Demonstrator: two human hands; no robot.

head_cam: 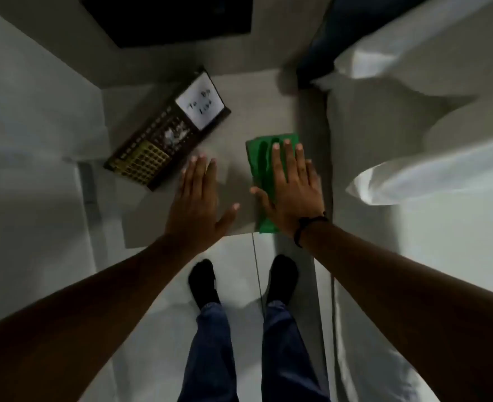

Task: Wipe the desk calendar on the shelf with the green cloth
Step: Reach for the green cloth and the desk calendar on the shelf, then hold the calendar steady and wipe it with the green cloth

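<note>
Desk calendar (166, 132) is lying on the grey shelf (248, 111), toward its left side, turned at an angle. Dark frame; a white card reading "To Do List" is sitting at its far end and a yellow grid at its near end.

Green cloth (264, 166) is lying folded on the right part of the shelf, well apart from the calendar, with its near end reaching the shelf's front edge.

Right hand (291, 187) is resting flat, palm down, on the cloth. Fingers are stretched out straight and slightly spread, pressing rather than gripping; the thumb is pointing left off the cloth's edge. A dark band (306, 227) is sitting on that wrist.

Left hand (198, 198) is extending open over the shelf, between calendar and cloth. Fingers are straight and close together, thumb out to the right, holding nothing. Fingertips are near the calendar's near corner; whether the palm is touching the shelf, cannot tell.

Below the shelf edge, two dark-socked feet (203, 278) and blue trouser legs are standing on a pale floor. White bedding (413, 111) is lying to the right.
</note>
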